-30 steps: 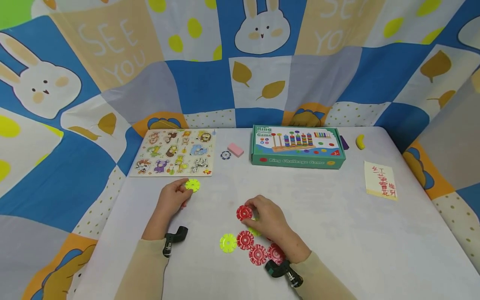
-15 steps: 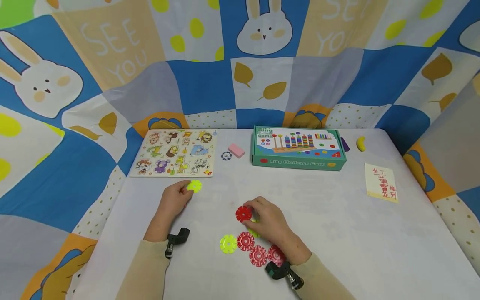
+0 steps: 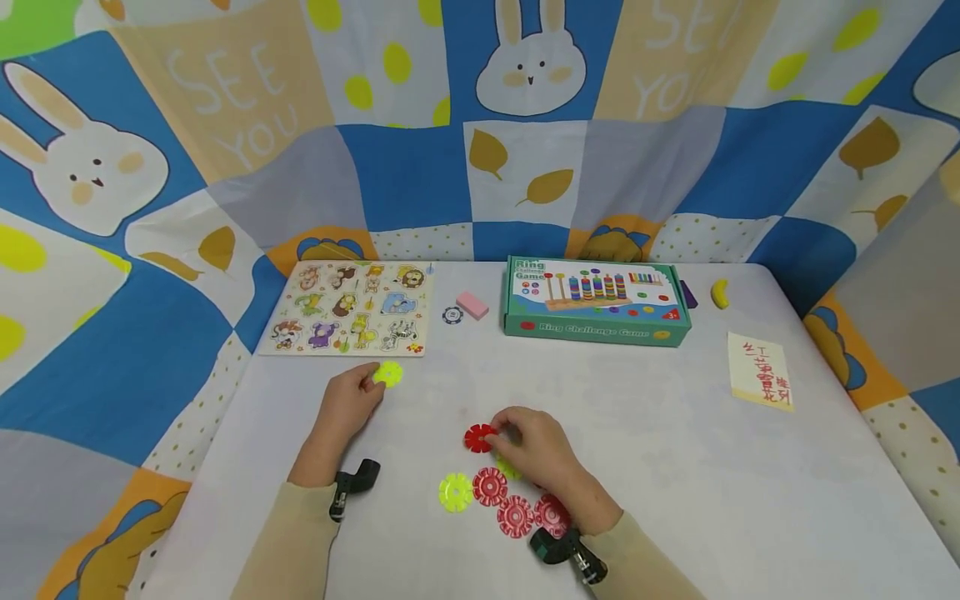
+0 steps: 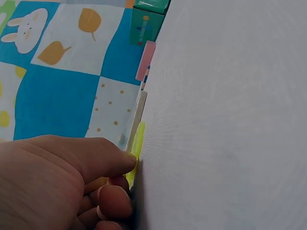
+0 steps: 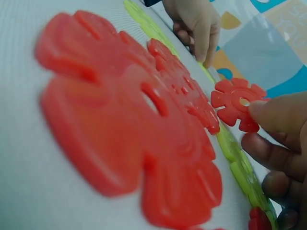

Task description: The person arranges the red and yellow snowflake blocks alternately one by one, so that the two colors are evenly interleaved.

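My left hand (image 3: 350, 402) pinches a yellow-green notched plastic disc (image 3: 388, 374) by its edge, just in front of the animal puzzle board. The left wrist view shows this disc (image 4: 139, 139) edge-on beneath the thumb. Between thumb and fingers of my right hand (image 3: 536, 446) is a red notched disc (image 3: 480, 438), tilted; in the right wrist view the thumb lies over the red disc's (image 5: 235, 103) edge. Under and in front of that hand lie a yellow-green disc (image 3: 456, 492), a partly hidden yellow-green disc (image 3: 507, 468) and several red discs (image 3: 515, 517).
At the back stand the animal puzzle board (image 3: 345, 308), a round chip (image 3: 452, 315), a pink block (image 3: 472, 305) and a green Ring Challenge Game box (image 3: 596, 302). A yellow banana-shaped piece (image 3: 720, 293) and a paper note (image 3: 760, 371) lie on the right. Patterned cloth (image 3: 405, 175) hangs behind.
My right hand has come down slightly toward me, and the red disc in it has tipped flatter and shifted a little left. The left hand keeps its grip in nearly the same spot.
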`<action>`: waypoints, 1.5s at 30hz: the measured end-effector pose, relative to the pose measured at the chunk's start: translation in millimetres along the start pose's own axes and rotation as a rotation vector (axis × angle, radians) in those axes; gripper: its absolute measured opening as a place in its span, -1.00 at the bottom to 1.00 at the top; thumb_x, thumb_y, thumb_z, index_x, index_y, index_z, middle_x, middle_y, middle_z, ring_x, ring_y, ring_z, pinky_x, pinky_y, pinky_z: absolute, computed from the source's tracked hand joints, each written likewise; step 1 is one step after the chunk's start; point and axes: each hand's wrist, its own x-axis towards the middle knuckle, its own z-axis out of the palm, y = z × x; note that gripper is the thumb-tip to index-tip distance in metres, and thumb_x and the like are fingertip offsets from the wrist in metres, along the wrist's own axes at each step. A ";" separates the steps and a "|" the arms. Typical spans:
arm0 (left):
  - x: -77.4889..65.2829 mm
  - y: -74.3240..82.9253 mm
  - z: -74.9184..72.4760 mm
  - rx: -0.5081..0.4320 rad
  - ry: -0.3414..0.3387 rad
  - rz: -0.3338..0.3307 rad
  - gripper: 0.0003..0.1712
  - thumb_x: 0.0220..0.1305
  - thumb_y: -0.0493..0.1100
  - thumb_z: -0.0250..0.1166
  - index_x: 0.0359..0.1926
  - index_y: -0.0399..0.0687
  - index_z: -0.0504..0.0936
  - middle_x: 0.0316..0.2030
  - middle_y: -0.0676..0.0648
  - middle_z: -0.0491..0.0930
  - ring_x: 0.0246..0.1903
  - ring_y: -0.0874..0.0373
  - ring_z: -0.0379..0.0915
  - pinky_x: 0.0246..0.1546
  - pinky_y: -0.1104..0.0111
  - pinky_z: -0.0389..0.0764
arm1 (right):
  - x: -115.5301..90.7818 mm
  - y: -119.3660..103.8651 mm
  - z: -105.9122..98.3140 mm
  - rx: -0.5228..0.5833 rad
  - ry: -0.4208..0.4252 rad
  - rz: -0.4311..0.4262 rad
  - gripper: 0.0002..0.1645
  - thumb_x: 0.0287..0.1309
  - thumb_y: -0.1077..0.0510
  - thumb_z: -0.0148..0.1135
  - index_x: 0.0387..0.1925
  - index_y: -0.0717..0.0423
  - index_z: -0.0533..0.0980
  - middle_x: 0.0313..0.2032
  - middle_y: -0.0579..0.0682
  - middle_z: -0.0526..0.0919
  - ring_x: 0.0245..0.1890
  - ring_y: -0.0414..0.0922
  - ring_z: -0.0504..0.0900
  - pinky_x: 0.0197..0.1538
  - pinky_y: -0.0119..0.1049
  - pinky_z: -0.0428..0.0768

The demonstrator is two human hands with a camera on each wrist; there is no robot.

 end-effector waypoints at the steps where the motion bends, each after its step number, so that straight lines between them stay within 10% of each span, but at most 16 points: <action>1: 0.2 0.6 -0.6 0.002 0.003 0.005 -0.51 0.25 -0.13 0.23 0.17 -0.23 0.50 -0.58 -0.02 0.43 -0.62 0.13 0.28 -0.48 0.26 0.32 | -0.2 -0.2 -0.8 0.025 -0.002 0.002 -0.84 0.07 -0.09 0.34 -0.30 -0.24 0.55 -0.50 -0.38 0.50 -0.51 -0.28 0.41 -0.44 -0.40 0.44; 22: -1.9 3.6 -0.1 0.009 0.003 -0.020 -0.51 0.23 -0.14 0.25 0.16 -0.23 0.51 -0.56 -0.02 0.42 -0.58 0.13 0.28 -0.52 0.30 0.31 | -2.6 -27.5 -37.3 0.620 -0.090 0.220 -0.47 0.12 0.07 0.33 0.17 -0.12 0.50 -0.26 0.02 0.61 -0.33 0.08 0.67 -0.25 -0.26 0.62; 45: 0.5 0.7 1.0 0.010 0.014 -0.019 -0.52 0.22 -0.14 0.25 0.15 -0.20 0.52 -0.55 -0.02 0.41 -0.55 0.13 0.28 -0.50 0.29 0.31 | 34.6 -68.6 -61.6 0.685 -0.119 0.250 -0.46 0.02 0.16 0.40 0.10 -0.11 0.52 -0.23 0.02 0.64 -0.26 -0.09 0.68 -0.14 -0.30 0.59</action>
